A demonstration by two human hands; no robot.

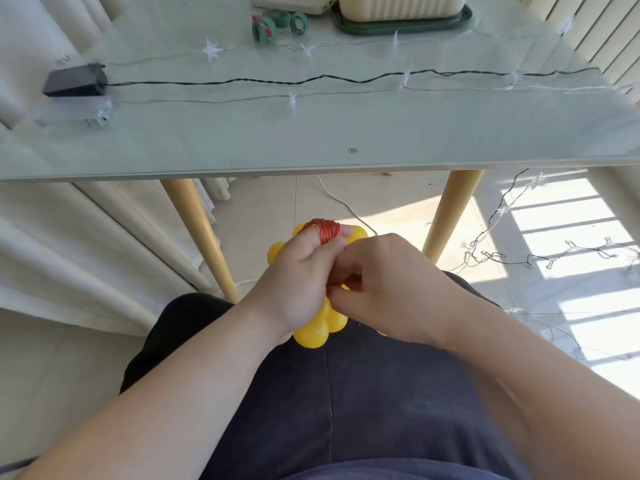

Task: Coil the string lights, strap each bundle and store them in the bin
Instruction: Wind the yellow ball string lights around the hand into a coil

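Over my lap, my left hand (294, 282) holds a coiled bundle of string lights with yellow ball bulbs (317, 332). Its red copper wire (325, 230) is wound around my left fingers. My right hand (388, 285) pinches the wire at the bundle's middle, touching my left hand. On the glass table (311, 140) lie a black-wired string (311, 79) with star lights and a clear-wired star string (292, 98), both stretched out. Green strap rolls (265, 29) sit at the back, beside the cream bin (401, 6) on its green lid.
A black battery box (74, 81) and a clear one (98, 114) rest at the table's left. More star string lights (491, 254) lie tangled on the floor to the right. Wooden table legs (201, 237) stand either side of my knees. Curtains hang at left.
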